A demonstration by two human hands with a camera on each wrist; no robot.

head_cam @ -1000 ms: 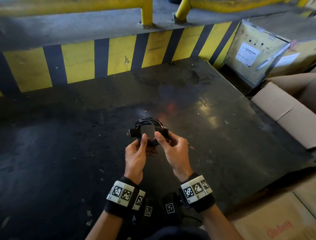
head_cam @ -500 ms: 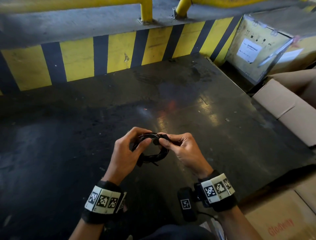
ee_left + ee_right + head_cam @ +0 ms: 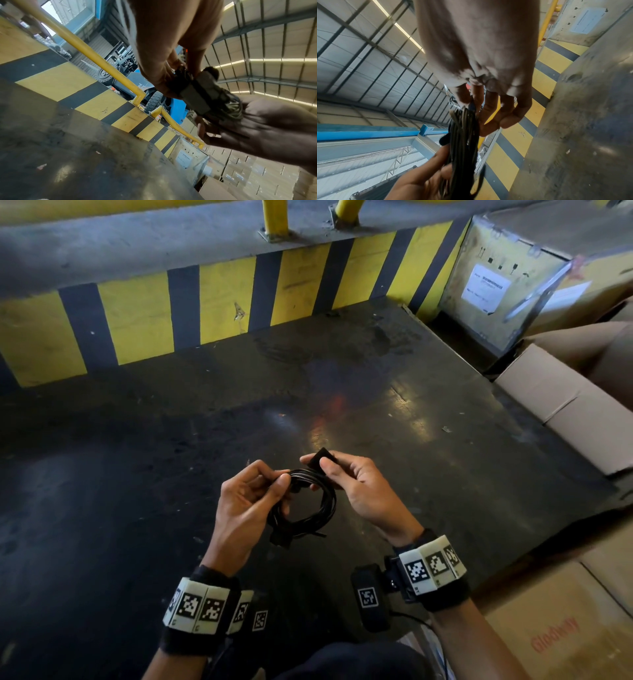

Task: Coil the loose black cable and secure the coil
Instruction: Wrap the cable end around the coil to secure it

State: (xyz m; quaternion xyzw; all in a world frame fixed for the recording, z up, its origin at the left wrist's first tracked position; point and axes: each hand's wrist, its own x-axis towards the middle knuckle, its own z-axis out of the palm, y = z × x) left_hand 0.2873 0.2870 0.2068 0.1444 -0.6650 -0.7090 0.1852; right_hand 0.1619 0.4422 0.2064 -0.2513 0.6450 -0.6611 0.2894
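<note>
The black cable [image 3: 310, 517] is wound into a small coil and held in the air above the dark floor. My left hand [image 3: 279, 477] grips the coil's upper left side, fingers curled round the strands. My right hand [image 3: 317, 462] pinches a short black strap [image 3: 322, 456] at the coil's top right, between thumb and forefinger. The left wrist view shows the strap [image 3: 195, 97] lying across the bundled strands [image 3: 231, 108]. In the right wrist view the strands [image 3: 464, 136] hang below my fingertips [image 3: 508, 121]. A cable end sticks out at the coil's bottom.
A yellow-and-black striped kerb [image 3: 219, 313] with yellow rail posts [image 3: 275, 217] runs along the back. A labelled crate [image 3: 493, 285] stands at the right corner. Cardboard boxes [image 3: 565, 402] line the right edge, another box [image 3: 561, 631] lies near my right forearm.
The hands came down and nearer with the coil, which tipped flatter. The right hand shifted from the coil's rim to the strap and drew its end up.
</note>
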